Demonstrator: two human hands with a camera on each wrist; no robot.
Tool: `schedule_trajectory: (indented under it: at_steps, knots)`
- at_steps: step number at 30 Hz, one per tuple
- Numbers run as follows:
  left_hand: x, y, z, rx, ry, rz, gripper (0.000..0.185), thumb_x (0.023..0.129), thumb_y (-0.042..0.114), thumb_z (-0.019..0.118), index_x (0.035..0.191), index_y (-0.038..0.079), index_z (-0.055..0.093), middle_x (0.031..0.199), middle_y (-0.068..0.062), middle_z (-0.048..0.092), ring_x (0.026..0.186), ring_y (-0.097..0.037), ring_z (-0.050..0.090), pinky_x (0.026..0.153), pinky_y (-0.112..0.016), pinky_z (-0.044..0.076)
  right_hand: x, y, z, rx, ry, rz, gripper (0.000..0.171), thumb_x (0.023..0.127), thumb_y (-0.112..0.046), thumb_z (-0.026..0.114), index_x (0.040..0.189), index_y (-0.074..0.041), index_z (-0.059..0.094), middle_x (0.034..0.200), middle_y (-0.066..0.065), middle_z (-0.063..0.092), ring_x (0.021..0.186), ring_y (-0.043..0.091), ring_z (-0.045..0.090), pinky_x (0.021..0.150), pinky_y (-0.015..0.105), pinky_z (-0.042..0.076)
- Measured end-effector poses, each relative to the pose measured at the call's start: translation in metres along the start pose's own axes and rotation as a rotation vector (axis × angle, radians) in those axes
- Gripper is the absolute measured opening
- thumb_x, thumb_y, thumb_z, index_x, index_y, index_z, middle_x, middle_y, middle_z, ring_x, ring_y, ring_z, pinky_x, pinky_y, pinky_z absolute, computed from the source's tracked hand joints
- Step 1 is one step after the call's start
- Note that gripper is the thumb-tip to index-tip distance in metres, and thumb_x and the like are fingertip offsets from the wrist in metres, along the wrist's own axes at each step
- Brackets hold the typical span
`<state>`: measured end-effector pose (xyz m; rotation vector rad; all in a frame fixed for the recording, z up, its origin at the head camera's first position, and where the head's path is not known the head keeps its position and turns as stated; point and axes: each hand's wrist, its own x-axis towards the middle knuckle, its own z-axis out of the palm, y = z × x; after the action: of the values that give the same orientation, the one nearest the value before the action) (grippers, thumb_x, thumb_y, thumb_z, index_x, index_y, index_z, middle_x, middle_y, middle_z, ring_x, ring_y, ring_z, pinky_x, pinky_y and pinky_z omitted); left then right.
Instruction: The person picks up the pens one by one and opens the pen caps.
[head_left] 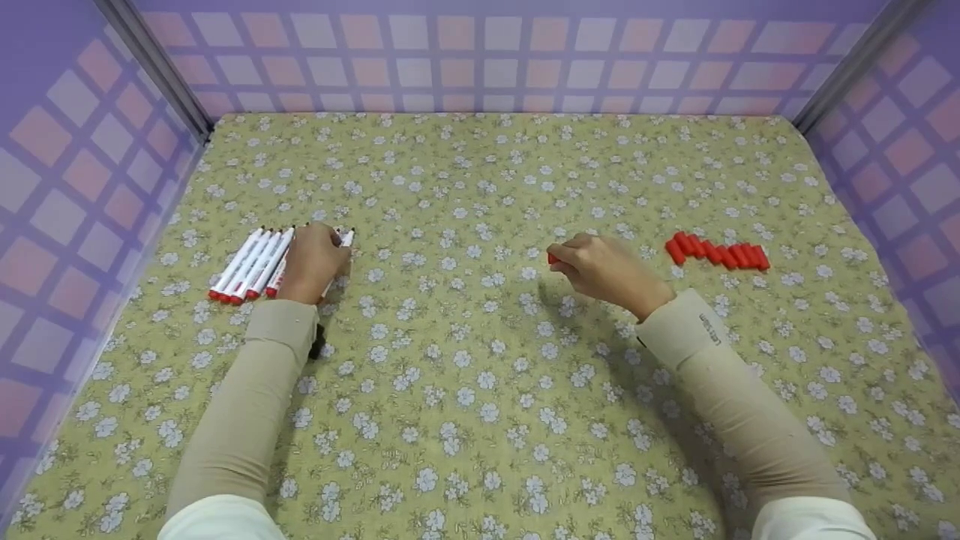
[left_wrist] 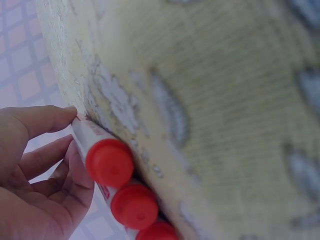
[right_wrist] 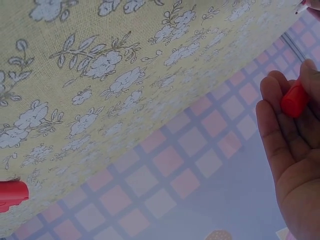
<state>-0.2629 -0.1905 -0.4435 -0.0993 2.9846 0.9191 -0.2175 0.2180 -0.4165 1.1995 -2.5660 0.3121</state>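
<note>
Several white markers (head_left: 251, 264) with red ends lie side by side on the floral cloth (head_left: 480, 360) at the left. My left hand (head_left: 315, 251) lies over the right end of this row. In the left wrist view its thumb and fingers (left_wrist: 60, 117) close round one marker (left_wrist: 102, 152), with two more red ends (left_wrist: 134, 205) beside it. My right hand (head_left: 581, 262) hovers near the middle and pinches a red cap (head_left: 553, 258), which the right wrist view shows between its fingers as the red cap (right_wrist: 294, 100).
A row of several loose red caps (head_left: 716, 253) lies on the cloth to the right of my right hand; one cap (right_wrist: 12, 194) shows in the right wrist view. Purple checked walls (head_left: 480, 60) enclose the cloth on three sides.
</note>
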Motion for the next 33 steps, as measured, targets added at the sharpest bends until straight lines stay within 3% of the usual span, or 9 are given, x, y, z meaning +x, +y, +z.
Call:
schedule_trajectory:
  at_steps: [11,14,17,21,27,33]
  knots:
    - [-0.001,0.000,-0.001,-0.010,-0.013,-0.018,0.020,0.090,0.009,0.057,0.070,0.003,0.057,0.054,-0.002,0.041,0.049,-0.014,0.032,0.047,-0.032,0.030,-0.001,0.001,0.000,0.014,-0.010,0.019,0.013,0.090,-0.007,0.066,0.098,0.002,0.071,0.081,0.014,0.071,0.064,0.022,0.066,0.058,0.032,0.055]
    - [-0.001,0.001,-0.002,-0.018,-0.027,-0.025,0.015,0.090,0.009,0.056,0.081,-0.001,0.063,0.065,-0.011,0.055,0.054,-0.017,0.040,0.051,-0.033,0.035,-0.002,0.001,-0.001,0.005,-0.012,0.027,0.015,0.090,-0.008,0.066,0.100,0.002,0.072,0.083,0.015,0.071,0.067,0.023,0.067,0.060,0.033,0.056]
    - [-0.001,0.002,-0.004,-0.027,-0.054,-0.028,0.021,0.092,0.012,0.055,0.100,-0.004,0.066,0.089,-0.021,0.065,0.063,-0.019,0.050,0.058,-0.035,0.042,-0.004,0.002,-0.001,0.002,-0.006,0.037,0.015,0.090,-0.008,0.067,0.100,0.002,0.072,0.085,0.015,0.071,0.069,0.024,0.068,0.062,0.033,0.057]
    - [0.000,0.003,-0.005,-0.022,-0.066,-0.017,0.033,0.093,0.014,0.052,0.119,-0.005,0.062,0.115,-0.026,0.062,0.069,-0.022,0.053,0.066,-0.037,0.045,-0.005,0.005,0.000,0.004,0.001,0.056,0.014,0.088,-0.008,0.068,0.097,0.002,0.072,0.085,0.015,0.071,0.071,0.024,0.068,0.063,0.033,0.057]
    - [0.001,0.009,-0.003,-0.011,-0.011,0.058,0.034,0.094,0.012,0.047,0.117,-0.005,0.065,0.114,-0.026,0.060,0.078,-0.028,0.054,0.069,-0.041,0.044,-0.009,0.012,0.000,-0.009,0.023,0.098,0.013,0.088,-0.008,0.068,0.097,0.001,0.072,0.085,0.015,0.072,0.073,0.026,0.064,0.063,0.034,0.055]
    - [-0.001,0.021,0.004,-0.092,-0.098,0.114,0.036,0.097,0.013,0.045,0.123,-0.004,0.061,0.117,-0.023,0.062,0.088,-0.029,0.059,0.078,-0.043,0.047,-0.020,0.028,0.001,-0.004,0.046,0.210,0.019,0.090,-0.013,0.067,0.102,0.000,0.072,0.091,0.015,0.072,0.077,0.028,0.062,0.065,0.037,0.055]
